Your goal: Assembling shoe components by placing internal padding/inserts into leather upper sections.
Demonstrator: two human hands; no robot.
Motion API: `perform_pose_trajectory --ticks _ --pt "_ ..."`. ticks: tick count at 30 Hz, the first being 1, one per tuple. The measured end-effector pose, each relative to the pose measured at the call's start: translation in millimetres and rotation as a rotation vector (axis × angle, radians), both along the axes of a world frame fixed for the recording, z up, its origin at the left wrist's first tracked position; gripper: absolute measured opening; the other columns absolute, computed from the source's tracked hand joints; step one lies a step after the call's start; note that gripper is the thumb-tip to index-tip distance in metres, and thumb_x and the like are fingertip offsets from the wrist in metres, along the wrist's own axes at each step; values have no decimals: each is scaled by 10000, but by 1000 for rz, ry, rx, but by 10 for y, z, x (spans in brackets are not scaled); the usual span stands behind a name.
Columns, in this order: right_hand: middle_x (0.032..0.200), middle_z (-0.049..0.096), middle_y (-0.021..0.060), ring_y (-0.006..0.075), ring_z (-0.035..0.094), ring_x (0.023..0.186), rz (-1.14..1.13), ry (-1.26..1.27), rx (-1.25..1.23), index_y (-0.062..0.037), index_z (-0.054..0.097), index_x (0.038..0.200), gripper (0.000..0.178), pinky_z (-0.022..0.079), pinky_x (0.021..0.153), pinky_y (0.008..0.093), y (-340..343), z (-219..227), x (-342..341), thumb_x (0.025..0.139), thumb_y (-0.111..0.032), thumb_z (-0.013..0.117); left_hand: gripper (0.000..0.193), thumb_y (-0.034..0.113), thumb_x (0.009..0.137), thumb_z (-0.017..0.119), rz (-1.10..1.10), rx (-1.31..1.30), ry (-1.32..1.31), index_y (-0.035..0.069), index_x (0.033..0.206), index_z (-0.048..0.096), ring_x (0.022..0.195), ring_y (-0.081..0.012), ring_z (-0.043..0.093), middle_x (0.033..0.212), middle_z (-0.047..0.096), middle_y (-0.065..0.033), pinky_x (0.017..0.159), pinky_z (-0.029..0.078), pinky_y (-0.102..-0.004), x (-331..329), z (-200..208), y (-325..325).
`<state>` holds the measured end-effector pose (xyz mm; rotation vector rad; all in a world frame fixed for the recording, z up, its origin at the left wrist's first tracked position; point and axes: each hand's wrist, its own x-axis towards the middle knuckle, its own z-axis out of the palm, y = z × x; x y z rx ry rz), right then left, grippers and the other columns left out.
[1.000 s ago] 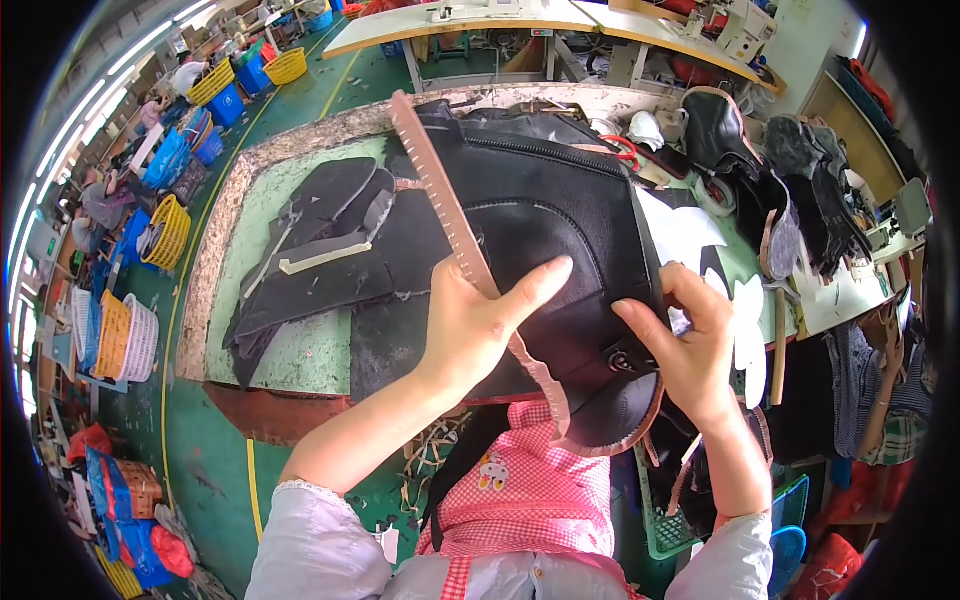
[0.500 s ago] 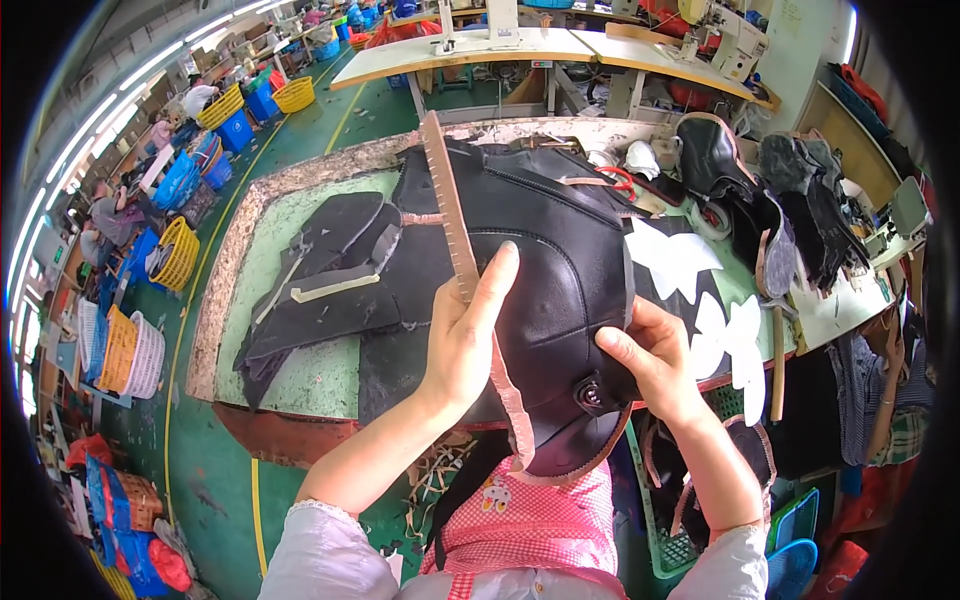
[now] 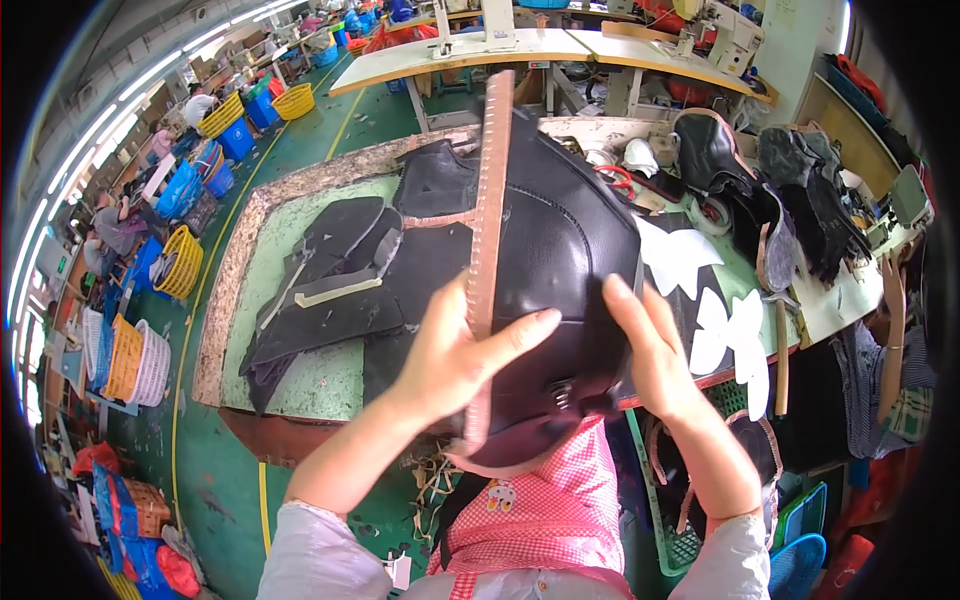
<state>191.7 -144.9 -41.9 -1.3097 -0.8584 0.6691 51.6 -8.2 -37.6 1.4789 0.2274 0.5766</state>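
I hold up a black leather piece (image 3: 560, 240), curved and stitched, over the near edge of the worktable (image 3: 235, 300). Along its left side runs a brown, notched edge strip (image 3: 491, 190). My left hand (image 3: 445, 350) grips that side, thumb across the front and fingers behind. At the opposite edge my right hand (image 3: 652, 350) is closed on the leather, with part of its fingers hidden and slightly blurred. A small dark fitting (image 3: 562, 393) shows low on the piece. Behind it lie more flat black pieces (image 3: 330, 250).
White petal-shaped pieces (image 3: 730, 335) and a hammer (image 3: 781, 350) lie to the right. Beyond them are black leather parts (image 3: 705, 150). A green crate (image 3: 655, 500) stands below the right side. Another person's arm (image 3: 892, 330) shows at far right.
The leather piece has turned so its brown edge stands nearly upright, with its top swung right. My left thumb has moved lower and points right; my right hand has shifted along the edge.
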Motion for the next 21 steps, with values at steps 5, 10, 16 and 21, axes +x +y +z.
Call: perform_pose_trajectory --ticks 5,10,16,21 --pt "1246 576 93 143 587 948 -242 -518 192 -27 488 1315 501 493 836 285 -31 129 336 873 -110 711 463 111 830 779 -198 247 153 -27 1220 571 970 -90 586 1093 642 -20 916 468 -268 -197 157 259" --pt "1347 547 119 260 558 1176 -100 -978 116 -65 458 1434 864 437 1023 369 96 325 382 646 -26 811 447 177 804 797 -209 315 308 -46 1151 624 923 -99 589 1009 679 -50 885 479 -283 -175 156 138" --pt "1438 448 100 341 397 1327 -4 -1225 8 -159 629 1234 676 382 1078 465 47 423 479 598 -147 859 432 211 815 779 -233 338 345 -45 1130 630 852 -89 578 953 685 -43 829 487 -278 -191 87 125" --pt "1275 562 63 316 482 1227 145 -1286 125 -127 664 988 406 349 1059 462 106 414 503 617 -157 827 448 233 810 785 -234 501 528 -41 1122 618 708 -101 503 729 567 -80 685 470 -278 -116 7 147"
